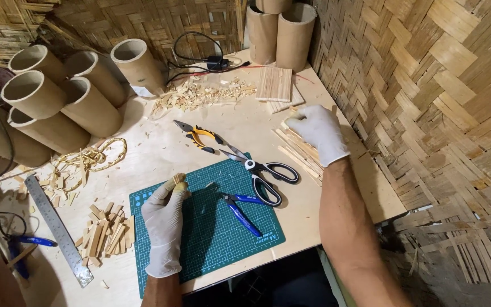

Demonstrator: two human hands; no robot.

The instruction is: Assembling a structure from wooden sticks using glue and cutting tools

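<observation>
Meanwhile the gloved left hand (165, 219) pinches one small bundle of wood pieces (178, 179) over the green cutting mat (211, 227); the right hand (317, 132) curls its fingers onto a pile of thin strips (296, 152), beside one scissors (262, 173) and two pliers (200, 135)

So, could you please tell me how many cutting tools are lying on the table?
3: yellow-handled pliers just beyond the green mat, scissors at its far right corner, blue-handled cutters on it. More may be hidden.
</observation>
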